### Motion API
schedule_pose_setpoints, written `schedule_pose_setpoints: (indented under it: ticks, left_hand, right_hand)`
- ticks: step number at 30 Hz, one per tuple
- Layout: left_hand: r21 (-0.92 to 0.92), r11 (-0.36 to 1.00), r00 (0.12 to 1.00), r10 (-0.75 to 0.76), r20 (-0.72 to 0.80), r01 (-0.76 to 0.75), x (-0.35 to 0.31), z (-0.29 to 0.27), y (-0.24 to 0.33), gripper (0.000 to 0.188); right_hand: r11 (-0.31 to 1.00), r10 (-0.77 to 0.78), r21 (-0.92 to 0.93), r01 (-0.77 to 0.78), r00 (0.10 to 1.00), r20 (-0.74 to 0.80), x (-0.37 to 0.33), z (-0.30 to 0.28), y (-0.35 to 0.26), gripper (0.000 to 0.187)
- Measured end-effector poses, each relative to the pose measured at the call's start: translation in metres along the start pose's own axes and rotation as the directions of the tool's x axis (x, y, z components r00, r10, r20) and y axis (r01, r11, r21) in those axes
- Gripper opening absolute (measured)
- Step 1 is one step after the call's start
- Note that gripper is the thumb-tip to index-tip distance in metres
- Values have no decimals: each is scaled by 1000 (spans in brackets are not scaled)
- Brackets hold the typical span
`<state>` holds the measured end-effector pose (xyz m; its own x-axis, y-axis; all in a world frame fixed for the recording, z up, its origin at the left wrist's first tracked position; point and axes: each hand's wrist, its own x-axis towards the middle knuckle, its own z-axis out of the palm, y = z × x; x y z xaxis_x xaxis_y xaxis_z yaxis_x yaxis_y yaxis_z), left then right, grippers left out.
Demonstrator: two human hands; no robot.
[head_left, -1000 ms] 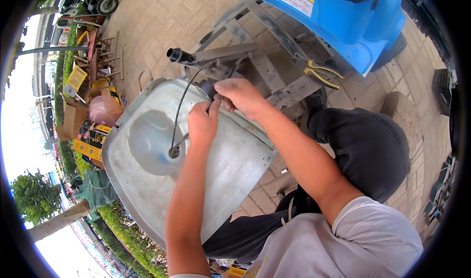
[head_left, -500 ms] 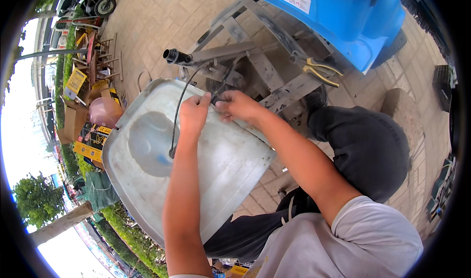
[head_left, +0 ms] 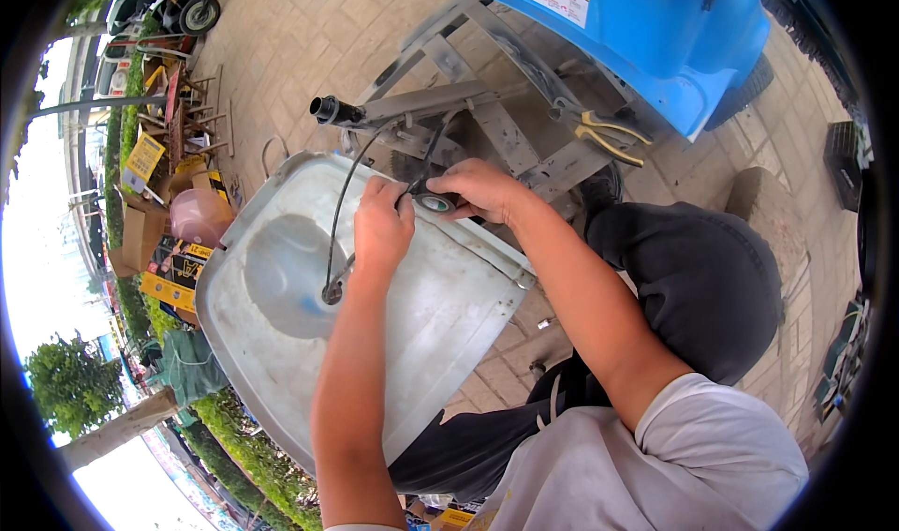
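Observation:
A pale grey metal panel point(head_left: 431, 306) with a round recess lies in front of me, tilted across the view. A thin black cable point(head_left: 339, 217) rises from a hole in that recess and loops up past the panel's far edge. My left hand point(head_left: 382, 231) pinches the cable over this edge. Close on its right, my right hand point(head_left: 482, 189) is closed around a dark roll of tape point(head_left: 434, 203) with a pale greenish core. Both sets of fingertips nearly meet at the cable, and they hide part of it.
Beyond the panel stands a dusty metal frame point(head_left: 506, 133) with a black tube end point(head_left: 335, 110). Yellow-handled pliers point(head_left: 611, 138) rest on the frame. A blue plastic body point(head_left: 646, 53) is at the upper right, a brick-like block point(head_left: 768, 213) below it. Cardboard boxes point(head_left: 142, 231) stand left.
My right hand has turned and shifted slightly up and right, bringing the tape roll into sight. My left hand has moved a little right, still at the cable.

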<state>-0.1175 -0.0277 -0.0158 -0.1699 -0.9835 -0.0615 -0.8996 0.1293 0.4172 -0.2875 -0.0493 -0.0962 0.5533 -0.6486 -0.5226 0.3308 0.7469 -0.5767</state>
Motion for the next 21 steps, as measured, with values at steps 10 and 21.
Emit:
schedule_pose_setpoints:
  ticks: [10,21]
  left_hand:
    - [-173,928,941,-311,135,331,16,0,2,27]
    - [-400,817,909,-387,152,415,16,12,-9,20]
  right_hand:
    - [996,36,88,-27,995,-96,5,16,-1,24]
    - [999,-28,15,30,987,-159,14,27,6,23]
